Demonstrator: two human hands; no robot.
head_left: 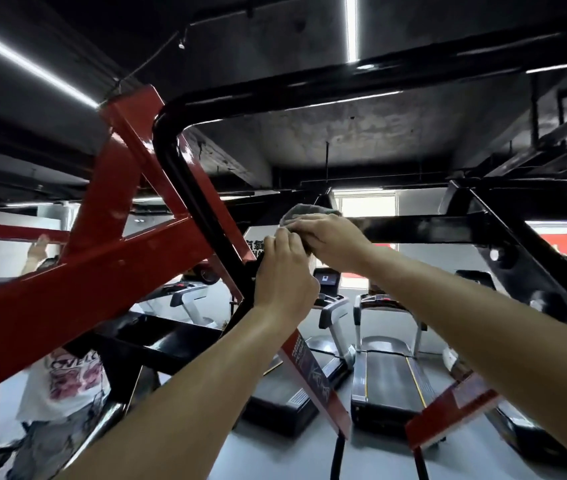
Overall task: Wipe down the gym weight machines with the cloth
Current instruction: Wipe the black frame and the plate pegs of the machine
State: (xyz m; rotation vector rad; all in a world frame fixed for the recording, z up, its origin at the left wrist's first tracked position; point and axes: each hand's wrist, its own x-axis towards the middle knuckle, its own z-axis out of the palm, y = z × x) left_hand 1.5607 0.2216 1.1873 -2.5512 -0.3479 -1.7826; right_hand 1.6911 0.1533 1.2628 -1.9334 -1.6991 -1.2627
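A weight machine with red beams (78,285) and a black tubular frame (185,174) fills the view overhead. A black crossbar (424,230) runs right from the middle. My right hand (330,240) presses a grey cloth (301,211) onto the left end of that crossbar, fingers curled over the cloth. My left hand (285,275) is closed around the black frame joint just below and left of the cloth, touching my right hand.
Several treadmills (386,368) stand on the grey floor ahead. Another person in a white printed shirt (67,382) is at lower left, one hand raised to a red bar (5,232). Red angled machine arms (313,379) hang low in the middle.
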